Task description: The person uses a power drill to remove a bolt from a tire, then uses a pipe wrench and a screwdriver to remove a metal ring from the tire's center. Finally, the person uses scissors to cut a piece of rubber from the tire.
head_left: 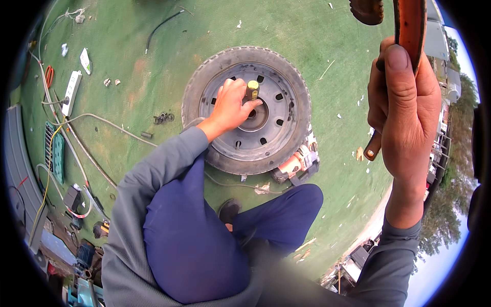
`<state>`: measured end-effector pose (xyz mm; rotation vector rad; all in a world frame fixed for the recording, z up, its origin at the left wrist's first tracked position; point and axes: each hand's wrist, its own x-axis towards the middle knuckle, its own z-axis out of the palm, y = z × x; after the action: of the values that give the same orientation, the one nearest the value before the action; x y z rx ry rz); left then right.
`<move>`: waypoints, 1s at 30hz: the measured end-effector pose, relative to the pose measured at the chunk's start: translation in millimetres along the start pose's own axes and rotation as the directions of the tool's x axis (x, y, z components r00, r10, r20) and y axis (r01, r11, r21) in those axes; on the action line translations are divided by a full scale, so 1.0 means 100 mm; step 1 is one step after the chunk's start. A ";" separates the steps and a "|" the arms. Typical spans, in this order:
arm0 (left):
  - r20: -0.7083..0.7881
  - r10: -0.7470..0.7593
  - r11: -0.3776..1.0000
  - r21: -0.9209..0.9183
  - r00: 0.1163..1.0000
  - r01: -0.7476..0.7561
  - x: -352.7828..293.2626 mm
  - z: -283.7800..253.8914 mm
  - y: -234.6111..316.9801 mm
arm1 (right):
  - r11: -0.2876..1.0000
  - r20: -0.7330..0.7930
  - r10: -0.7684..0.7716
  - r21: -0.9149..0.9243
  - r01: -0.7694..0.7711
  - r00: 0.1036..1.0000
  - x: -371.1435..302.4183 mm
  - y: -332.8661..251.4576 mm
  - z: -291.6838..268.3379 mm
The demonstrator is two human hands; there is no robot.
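Observation:
A tyre on a grey steel wheel rim [271, 130] lies flat on the green ground in front of me. My left hand [232, 105] reaches over the rim, its fingers closed around a screwdriver with a yellow and black handle [252, 89]. The handle stands roughly upright near the centre hole; its lower part is hidden by my hand. Raised high at the right, my right hand [409, 107] grips an orange pipe wrench [410, 28] with a dark, toothed jaw at the top. Its handle end shows below my fist.
An orange power tool [294, 165] lies against the tyre's lower right side. At the left are a white power strip [72, 92], a teal socket tray [57, 156] and several cables and hoses. Small dark parts [163, 118] lie left of the tyre. My bent knees flank the near side.

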<state>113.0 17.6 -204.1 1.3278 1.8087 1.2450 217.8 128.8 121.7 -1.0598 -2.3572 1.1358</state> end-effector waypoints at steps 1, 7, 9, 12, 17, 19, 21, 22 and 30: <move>0.016 -0.018 1.000 0.012 1.000 0.018 -0.04 0.01 -0.02 | 0.998 0.041 0.034 -0.054 -0.032 0.999 -0.03 0.14 0.10; 0.052 0.036 0.999 0.018 0.998 -0.037 0.03 0.09 -0.06 | 0.856 0.366 0.438 -0.449 -0.256 0.821 -0.39 0.96 0.32; 0.020 0.064 0.997 0.047 0.998 -0.065 0.12 -0.02 -0.10 | 0.863 0.240 0.480 -0.301 -0.406 0.844 -0.40 1.05 0.21; -0.096 0.141 0.985 -0.089 0.985 -0.150 0.06 -0.08 0.01 | 0.815 -0.015 0.544 -0.227 -0.533 0.839 -0.62 1.44 0.04; -0.393 0.160 0.966 -0.128 0.905 -0.226 0.62 -0.87 0.11 | 0.664 -0.339 0.545 -0.385 -0.641 0.767 -1.30 2.79 -0.04; -0.394 0.117 0.992 0.098 0.912 -0.085 0.70 -1.21 -0.19 | 0.553 -0.412 0.593 -0.416 -0.722 0.692 -1.56 3.36 0.02; -0.346 -0.015 0.921 0.360 0.938 0.148 0.63 -1.51 -0.52 | 0.466 -0.433 0.649 -0.422 -0.777 0.625 -1.73 3.73 0.14; -0.313 -0.092 0.864 0.447 0.945 0.232 0.55 -1.58 -0.62 | 0.452 -0.426 0.669 -0.418 -0.788 0.609 -1.79 3.84 0.19; -0.169 -0.141 0.539 0.814 0.975 0.219 0.08 -1.57 -1.24 | 0.402 -0.395 0.630 -0.571 -0.716 0.669 -2.00 3.98 0.40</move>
<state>-72.7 -39.1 -252.3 1.4720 2.6825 0.2513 523.8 123.1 -204.4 -2.4592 -2.3013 0.2355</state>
